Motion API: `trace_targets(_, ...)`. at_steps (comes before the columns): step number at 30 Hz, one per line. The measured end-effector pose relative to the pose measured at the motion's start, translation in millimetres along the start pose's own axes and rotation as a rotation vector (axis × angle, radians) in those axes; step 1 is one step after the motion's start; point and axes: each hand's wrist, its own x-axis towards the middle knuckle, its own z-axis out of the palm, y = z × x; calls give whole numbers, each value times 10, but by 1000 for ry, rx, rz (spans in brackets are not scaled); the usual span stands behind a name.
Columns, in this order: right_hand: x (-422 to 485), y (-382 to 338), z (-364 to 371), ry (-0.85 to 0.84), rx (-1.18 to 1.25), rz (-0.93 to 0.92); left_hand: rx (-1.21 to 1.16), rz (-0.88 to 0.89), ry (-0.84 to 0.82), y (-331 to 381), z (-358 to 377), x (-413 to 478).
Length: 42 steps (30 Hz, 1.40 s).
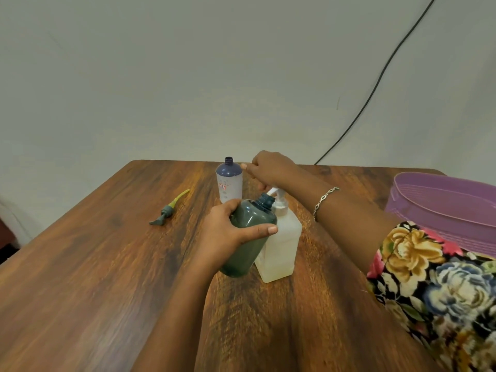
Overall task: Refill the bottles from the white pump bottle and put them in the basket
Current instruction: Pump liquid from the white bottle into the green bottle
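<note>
Left hand grips tilted green bottle, open neck at spout of white pump bottle on table. Right hand fingers curl over its pump head. Blue bottle upright behind; basket at right.

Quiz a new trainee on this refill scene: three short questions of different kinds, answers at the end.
1. True or false: the green bottle stands upright on the table.
2. Which hand is on the pump head of the white pump bottle? A) left hand B) right hand C) neither
3. Fill in: behind them, the blue-and-white bottle stands with its neck ___ (open or capped).
Key: 1 false: the left hand holds it tilted, with its neck at the spout. 2 B. 3 open.
</note>
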Motion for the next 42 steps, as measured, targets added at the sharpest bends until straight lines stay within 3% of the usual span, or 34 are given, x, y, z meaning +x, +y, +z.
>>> trace_targets(5, -15, -25, 99, 14, -170, -15, -4, 10, 9, -39, -1, 4)
trace_targets(12, 14, -7, 36, 14, -46, -41, -16, -8, 10, -45, 4, -3)
trace_targets(23, 11, -17, 153, -25, -194, -27, -10, 3, 11, -71, -14, -9)
trace_targets(34, 0, -15, -12, -4, -69, -53, 4, 9, 12, -9, -34, -19)
trace_targets(42, 4, -9, 152, 63, -211, -30, 16, -1, 13, -48, 27, 8)
